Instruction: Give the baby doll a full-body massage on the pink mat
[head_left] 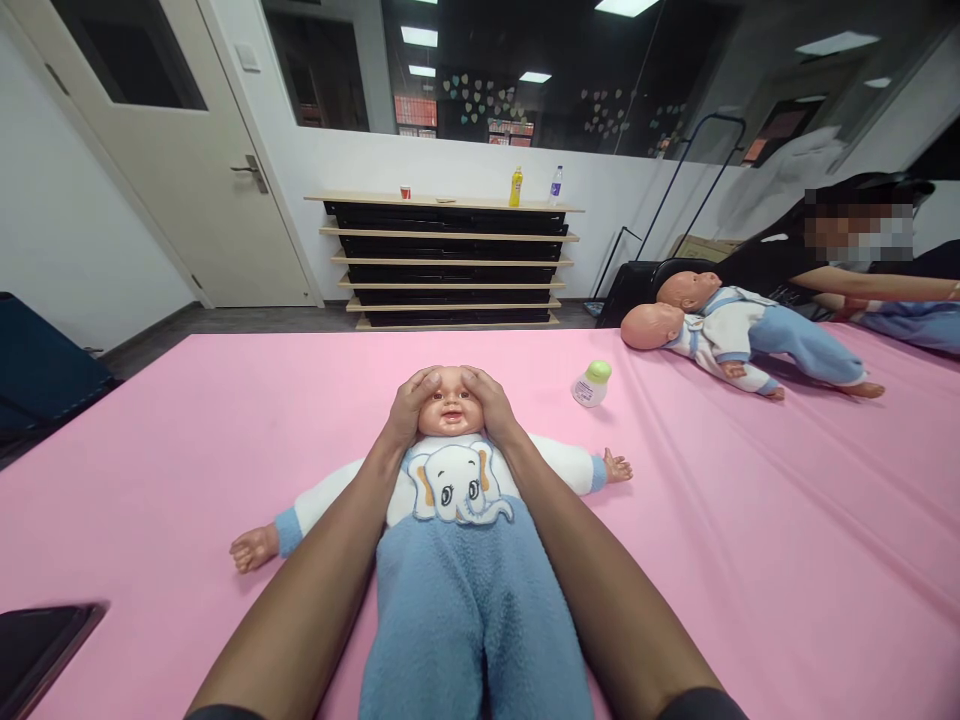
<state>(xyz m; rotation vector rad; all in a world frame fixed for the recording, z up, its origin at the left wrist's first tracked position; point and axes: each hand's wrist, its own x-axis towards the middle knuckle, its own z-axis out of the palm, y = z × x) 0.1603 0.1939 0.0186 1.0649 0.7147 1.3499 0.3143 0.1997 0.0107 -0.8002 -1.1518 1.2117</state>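
A baby doll (450, 580) lies face up on the pink sheet, its head at the far end and its arms spread out to the sides. It wears a white top with an elephant patch and blue fleece trousers. My left hand (411, 402) cups one side of the doll's head, and my right hand (490, 402) cups the other. Both thumbs rest on its forehead, above the eyes. The other fingers curve round the sides of the head and are partly hidden.
A small white bottle with a green cap (592, 384) stands right of the doll. Two more dolls (750, 330) lie at the right, near a co-worker in black (780, 250). A dark phone-like device (45, 650) lies front left. Stacked boards (450, 255) stand behind.
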